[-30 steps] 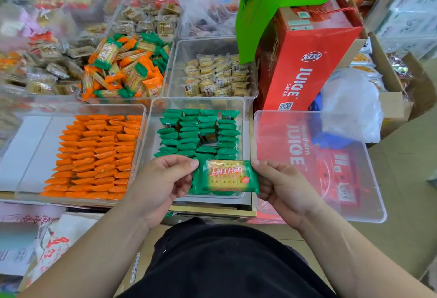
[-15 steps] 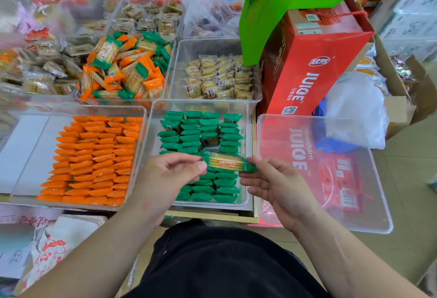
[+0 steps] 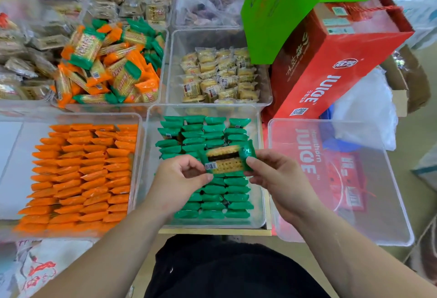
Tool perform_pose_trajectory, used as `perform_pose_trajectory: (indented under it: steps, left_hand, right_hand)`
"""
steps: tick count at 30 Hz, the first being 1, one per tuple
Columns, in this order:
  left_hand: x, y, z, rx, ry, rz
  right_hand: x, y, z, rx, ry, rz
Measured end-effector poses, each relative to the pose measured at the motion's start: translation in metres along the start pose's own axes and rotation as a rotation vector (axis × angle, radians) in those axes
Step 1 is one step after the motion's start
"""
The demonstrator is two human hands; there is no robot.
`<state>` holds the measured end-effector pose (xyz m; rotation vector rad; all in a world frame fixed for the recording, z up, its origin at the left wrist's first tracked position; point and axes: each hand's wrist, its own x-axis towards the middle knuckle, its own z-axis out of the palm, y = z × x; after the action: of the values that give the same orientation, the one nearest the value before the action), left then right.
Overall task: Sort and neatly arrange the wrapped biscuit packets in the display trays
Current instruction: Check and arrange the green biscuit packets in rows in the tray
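First, left hand (image 3: 182, 179): its fingers were curled and pinched the left end of a green packet (image 3: 224, 160), by the barcode.
Right hand (image 3: 279, 179): thumb and fingers pinched the packet's right, crimped end.
Green packet: held level between both hands, above the middle of the green tray (image 3: 261, 203), with its clear side up showing two biscuits and a dark filling.
Green tray: a clear tray on the desk (image 3: 212, 232), holding green packets in rows (image 3: 212, 135), partly hidden by the hands.
Orange tray (image 3: 140, 155): just left of the green tray, with orange packets (image 3: 82, 174) in overlapping rows; its left part bare.
Clear tray (image 3: 354, 226): just right of the green tray, nothing lying in it.
Mixed tray (image 3: 163, 80): behind the orange tray, orange and green packets heaped loosely.
Pale packets (image 3: 217, 75): in a clear tray behind the green tray.
Red juice box (image 3: 331, 61): far right, tilted, a green bag (image 3: 295, 2) over its top.
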<state>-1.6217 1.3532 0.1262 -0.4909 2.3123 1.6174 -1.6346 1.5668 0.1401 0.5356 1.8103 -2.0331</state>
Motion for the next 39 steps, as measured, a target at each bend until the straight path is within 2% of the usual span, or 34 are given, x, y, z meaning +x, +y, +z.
perform_pose_trajectory:
  steps: [2,6,8,10,12,17,23,28,32,37,39]
  left_hand:
    - [0.016,-0.015,-0.006,0.154,-0.052,0.054]
    - [0.046,-0.054,-0.017,0.810,0.004,0.264]
    - [0.055,-0.069,-0.020,1.019,-0.068,0.234]
    - [0.061,-0.085,-0.020,1.118,-0.134,0.220]
    - [0.063,-0.094,-0.020,1.123,-0.135,0.255]
    - [0.063,-0.099,-0.020,1.085,-0.103,0.272]
    - [0.064,-0.101,-0.018,1.059,-0.100,0.269]
    - [0.066,-0.100,-0.019,1.044,-0.108,0.272]
    - [0.065,-0.100,-0.020,1.031,-0.110,0.278]
    - [0.064,-0.101,-0.019,1.035,-0.108,0.277]
    - [0.063,-0.100,-0.019,1.027,-0.108,0.275]
  right_hand:
    - [0.012,0.002,0.004,-0.150,0.067,-0.075]
    - [0.039,0.015,0.007,-0.590,0.122,-0.264]
    - [0.051,0.021,0.010,-0.794,0.069,-0.443]
    - [0.063,0.029,0.015,-0.972,-0.049,-0.563]
    - [0.073,0.037,0.021,-1.089,-0.127,-0.595]
    - [0.093,0.051,0.035,-1.349,-0.182,-0.603]
    - [0.116,0.068,0.041,-1.563,-0.176,-0.745]
    - [0.117,0.065,0.045,-1.796,-0.224,-0.685]
    - [0.116,0.059,0.045,-1.777,-0.291,-0.650]
    - [0.127,0.052,0.047,-1.615,-0.032,-0.721]
    - [0.131,0.047,0.052,-1.687,-0.064,-0.653]
